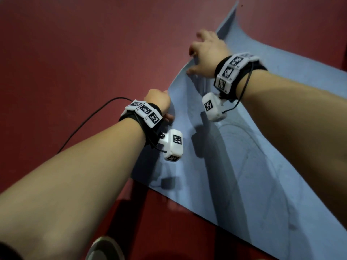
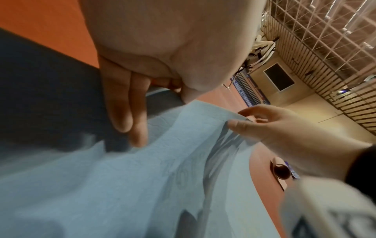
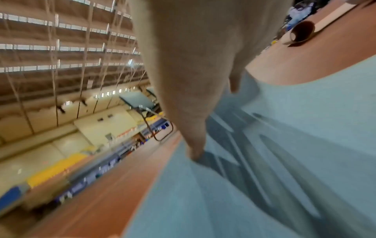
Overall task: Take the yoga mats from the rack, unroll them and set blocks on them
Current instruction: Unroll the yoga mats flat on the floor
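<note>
I have one blue yoga mat partly lifted off the red floor, both hands on its long edge. My left hand curls its fingers round that edge; my right hand pinches it further along between thumb and fingers. It looks light, soft and floppy, sagging and wrinkling between my grips, so I'd hold the edge wide apart. Away on the floor lies one rolled mat; I see no blocks and no rack.

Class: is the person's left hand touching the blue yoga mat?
Touching. The left wrist view shows the left hand gripping the blue yoga mat at its edge, fingers underneath.
</note>
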### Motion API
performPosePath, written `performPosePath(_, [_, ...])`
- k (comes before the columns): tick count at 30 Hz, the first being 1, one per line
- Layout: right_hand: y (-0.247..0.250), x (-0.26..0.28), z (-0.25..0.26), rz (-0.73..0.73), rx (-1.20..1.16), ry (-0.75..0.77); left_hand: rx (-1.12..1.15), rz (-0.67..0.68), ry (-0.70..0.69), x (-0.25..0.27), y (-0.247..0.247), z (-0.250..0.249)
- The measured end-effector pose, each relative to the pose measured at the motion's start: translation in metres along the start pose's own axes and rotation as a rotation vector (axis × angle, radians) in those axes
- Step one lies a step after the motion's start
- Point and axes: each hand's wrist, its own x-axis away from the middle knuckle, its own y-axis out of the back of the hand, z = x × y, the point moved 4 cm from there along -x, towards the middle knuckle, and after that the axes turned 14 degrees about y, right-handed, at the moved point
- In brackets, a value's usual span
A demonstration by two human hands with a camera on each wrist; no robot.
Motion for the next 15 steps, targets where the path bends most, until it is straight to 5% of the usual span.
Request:
performPosePath(4, [-0.034, 0.004, -0.004, -0.237, -0.115, -0.160, -0.008, -0.131, -0.067, -0.004, 0.007, 0.005])
performPosePath(8, [-0.075, -0.013, 0.007, -0.044, -0.367, -0.104, -0.121, -0.216, -0.141, -0.022, 0.010, 0.006])
performPosePath(12, [-0.106, -0.027, 0.018, 0.175, -0.198, -0.013, -0.291, -0.269, -0.181, -0.041, 0.013, 0.010])
performPosePath(15, [-0.120, -0.028, 0.022, 0.206, -0.138, -0.037, -0.410, -0.304, -0.223, -0.047, 0.013, 0.011])
